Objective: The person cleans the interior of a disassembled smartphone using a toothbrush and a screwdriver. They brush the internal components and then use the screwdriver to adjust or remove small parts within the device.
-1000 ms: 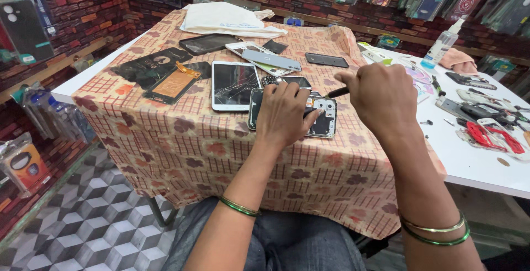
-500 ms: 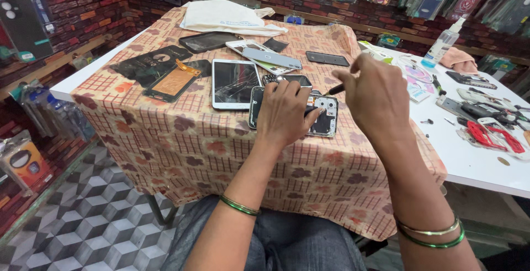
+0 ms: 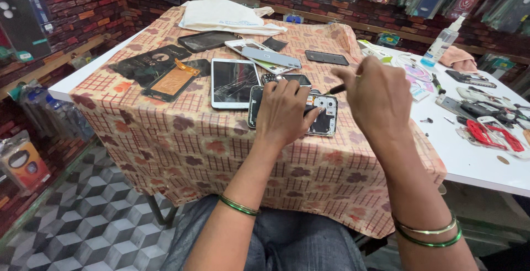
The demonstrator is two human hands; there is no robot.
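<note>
Meanwhile the opened phone [image 3: 323, 115] lay back-up on the patterned tablecloth [image 3: 182, 144], pinned by the left hand [image 3: 284, 113], fingers spread flat over it. The right hand [image 3: 381, 102] had lifted up and away from it since a second before, fingers pinched around a thin dark tool [image 3: 335, 89]. A cracked white tablet [image 3: 233, 82] lay just beside; nothing blocked the phone.

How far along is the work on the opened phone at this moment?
Done: the opened phone lies on the patterned cloth with its back off, insides exposed. In hand: the left hand presses it down while the right hand holds a thin dark tool just above it. Left: the phone is still open; a cracked tablet lies beside it.
</note>
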